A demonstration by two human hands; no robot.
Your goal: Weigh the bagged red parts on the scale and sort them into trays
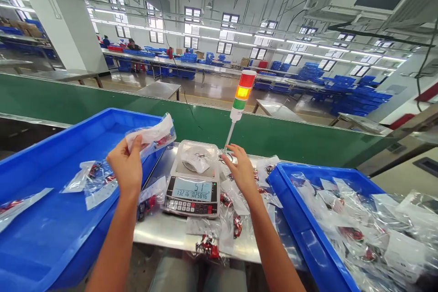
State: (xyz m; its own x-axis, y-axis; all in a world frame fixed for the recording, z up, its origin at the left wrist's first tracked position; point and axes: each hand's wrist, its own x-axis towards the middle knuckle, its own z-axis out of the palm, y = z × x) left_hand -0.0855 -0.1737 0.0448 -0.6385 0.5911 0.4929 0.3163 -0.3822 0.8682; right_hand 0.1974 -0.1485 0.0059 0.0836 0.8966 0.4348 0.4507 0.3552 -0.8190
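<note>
Steel bench (153,232): left hand (126,166) lifts plastic bag (150,133), right hand (241,171) beside scale (192,190).

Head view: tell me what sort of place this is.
Most likely a factory packing floor: a digital counting scale sits on a steel workbench, blue plastic bins hold bagged small parts, and a tower signal light stands before long benches with blue crates.
</note>
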